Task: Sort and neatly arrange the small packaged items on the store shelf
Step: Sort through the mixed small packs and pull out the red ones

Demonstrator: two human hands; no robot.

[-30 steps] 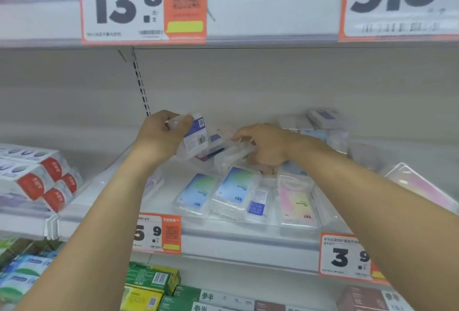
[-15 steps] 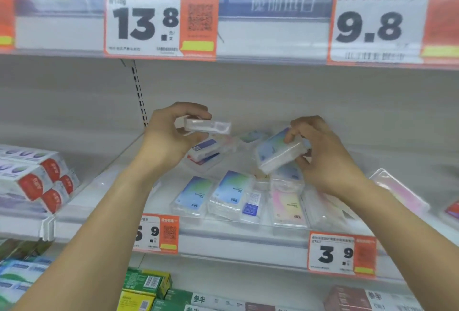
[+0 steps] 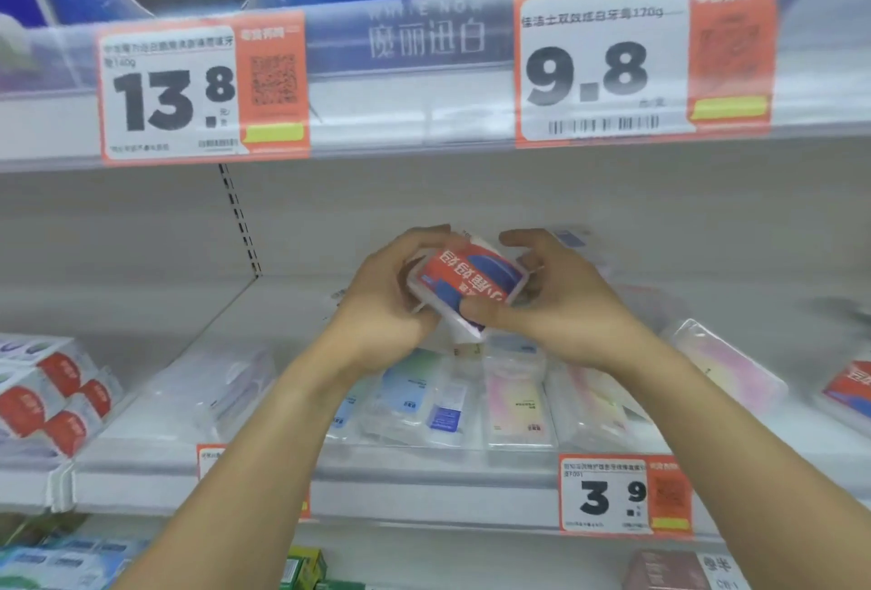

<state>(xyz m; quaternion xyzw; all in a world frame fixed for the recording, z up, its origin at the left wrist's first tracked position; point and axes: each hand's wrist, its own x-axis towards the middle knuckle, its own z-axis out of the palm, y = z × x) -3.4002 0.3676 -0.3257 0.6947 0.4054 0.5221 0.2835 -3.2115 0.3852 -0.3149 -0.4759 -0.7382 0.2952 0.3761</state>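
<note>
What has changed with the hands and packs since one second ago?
The hands have come together: left hand and right hand now grip one red-and-blue pack above the shelf. Earlier each held its own clear pack. The front row of packs stayed put.

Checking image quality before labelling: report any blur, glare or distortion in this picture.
Head view: right-edge packs smear with motion blur; the red-and-blue pack between left hand and right hand reads fairly sharp; upper shelf strip hazy with glare; shelves bow from the wide-angle lens.
</note>
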